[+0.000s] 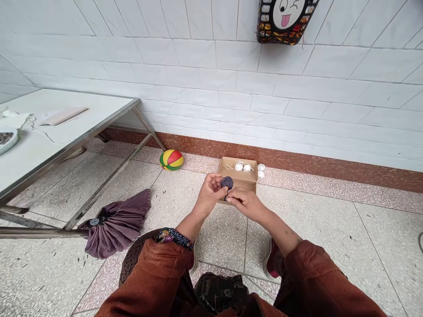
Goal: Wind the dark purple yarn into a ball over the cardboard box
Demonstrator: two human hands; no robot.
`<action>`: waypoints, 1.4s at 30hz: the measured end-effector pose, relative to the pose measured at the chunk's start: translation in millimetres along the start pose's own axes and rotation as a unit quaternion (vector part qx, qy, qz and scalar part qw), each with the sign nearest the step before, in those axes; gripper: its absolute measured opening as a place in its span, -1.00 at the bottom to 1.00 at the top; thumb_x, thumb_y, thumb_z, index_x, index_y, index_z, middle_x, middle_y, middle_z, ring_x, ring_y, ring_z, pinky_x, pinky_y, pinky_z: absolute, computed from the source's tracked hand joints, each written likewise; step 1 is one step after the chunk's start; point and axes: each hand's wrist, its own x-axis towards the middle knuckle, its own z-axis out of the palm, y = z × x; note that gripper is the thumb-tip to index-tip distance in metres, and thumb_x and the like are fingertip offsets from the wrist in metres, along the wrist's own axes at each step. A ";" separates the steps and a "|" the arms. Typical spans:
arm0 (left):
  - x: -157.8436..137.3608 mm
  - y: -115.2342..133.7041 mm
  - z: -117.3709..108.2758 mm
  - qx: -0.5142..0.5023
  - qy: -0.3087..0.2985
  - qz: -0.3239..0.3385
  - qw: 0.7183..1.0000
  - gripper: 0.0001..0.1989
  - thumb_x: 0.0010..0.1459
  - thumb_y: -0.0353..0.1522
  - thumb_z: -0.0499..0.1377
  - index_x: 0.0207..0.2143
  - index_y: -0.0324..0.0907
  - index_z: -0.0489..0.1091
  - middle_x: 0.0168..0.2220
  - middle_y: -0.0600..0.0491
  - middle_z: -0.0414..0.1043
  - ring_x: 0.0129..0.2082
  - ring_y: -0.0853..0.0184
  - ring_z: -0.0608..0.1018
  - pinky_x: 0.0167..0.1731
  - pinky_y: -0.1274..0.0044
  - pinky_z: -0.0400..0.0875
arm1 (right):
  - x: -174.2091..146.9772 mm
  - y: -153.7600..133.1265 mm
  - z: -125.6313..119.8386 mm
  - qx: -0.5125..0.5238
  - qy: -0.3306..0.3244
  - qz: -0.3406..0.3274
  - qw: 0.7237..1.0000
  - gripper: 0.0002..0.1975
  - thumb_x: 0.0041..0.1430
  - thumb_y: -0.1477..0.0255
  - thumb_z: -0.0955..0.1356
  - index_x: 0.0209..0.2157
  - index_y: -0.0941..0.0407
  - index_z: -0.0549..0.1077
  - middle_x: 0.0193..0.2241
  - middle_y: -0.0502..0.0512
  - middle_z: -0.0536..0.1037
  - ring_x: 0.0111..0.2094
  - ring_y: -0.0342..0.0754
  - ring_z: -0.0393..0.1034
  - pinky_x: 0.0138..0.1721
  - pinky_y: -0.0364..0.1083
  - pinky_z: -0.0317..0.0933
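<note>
Matt, fibrous yarn ball (226, 182); matt cardboard box (247, 177); smooth, glossy wall tiles (198, 77).

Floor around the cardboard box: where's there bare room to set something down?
Widest bare patch: the floor right of the cardboard box, between the brown baseboard and the right sleeve. A smaller one lies between the multicolored ball and the box. It's crowded at the box: left hand, right hand and dark yarn ball over its near part, white balls inside.
</note>
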 end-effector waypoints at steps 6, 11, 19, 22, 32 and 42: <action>-3.4 -2.3 -2.8 0.147 -0.016 0.026 0.989 -0.45 -0.17 -0.49 0.37 -0.10 -0.12 0.26 -0.32 0.13 0.45 -0.28 0.35 0.51 -0.21 0.48 0.34 | 2.8 -8.1 -24.8 0.020 0.083 -0.012 0.996 -0.74 0.39 0.22 0.30 -0.28 0.03 0.56 -0.40 0.07 0.54 -0.33 -0.01 0.43 -0.25 -0.04 0.30; -14.4 2.6 -3.9 0.149 -0.139 0.034 0.978 -0.45 -0.10 -0.51 0.35 -0.04 -0.10 0.29 -0.22 0.08 0.46 -0.23 0.34 0.51 -0.14 0.45 0.34 | 10.4 5.8 -28.1 0.024 0.136 0.034 0.990 -0.76 0.35 0.27 0.32 -0.33 0.06 0.54 -0.40 0.06 0.53 -0.32 -0.01 0.42 -0.21 -0.04 0.29; -9.4 7.6 -12.1 0.004 -0.091 0.035 0.995 -0.46 -0.04 -0.42 0.38 -0.03 -0.08 0.23 -0.22 0.10 0.43 -0.22 0.39 0.51 -0.17 0.51 0.35 | 13.7 24.0 10.1 0.045 0.075 0.094 0.992 -0.79 0.32 0.33 0.29 -0.35 0.09 0.47 -0.48 -0.01 0.49 -0.44 -0.09 0.35 -0.36 -0.13 0.18; -6.9 6.9 -14.1 0.048 -0.035 0.056 0.997 -0.47 -0.06 -0.45 0.36 -0.05 -0.10 0.22 -0.26 0.12 0.43 -0.26 0.41 0.49 -0.19 0.53 0.34 | 13.6 23.1 17.2 0.025 0.061 0.068 0.996 -0.75 0.33 0.32 0.30 -0.42 0.10 0.44 -0.51 -0.02 0.47 -0.44 -0.09 0.35 -0.37 -0.14 0.16; -4.4 -1.8 -20.2 0.250 0.034 0.118 0.960 -0.46 -0.10 -0.49 0.30 -0.03 -0.13 0.25 -0.26 0.10 0.44 -0.28 0.37 0.50 -0.20 0.47 0.38 | 9.2 1.4 1.3 0.025 0.008 -0.027 0.999 -0.80 0.39 0.31 0.30 -0.26 0.08 0.52 -0.35 0.06 0.58 -0.30 -0.05 0.47 -0.22 -0.09 0.30; -13.3 4.4 -8.9 0.079 -0.187 0.040 0.978 -0.47 -0.03 -0.43 0.35 -0.01 -0.09 0.26 -0.21 0.07 0.44 -0.23 0.35 0.50 -0.18 0.48 0.35 | 11.8 20.2 -17.0 0.000 0.113 0.014 0.993 -0.77 0.39 0.32 0.29 -0.28 0.05 0.55 -0.37 0.07 0.56 -0.30 -0.01 0.46 -0.24 -0.05 0.33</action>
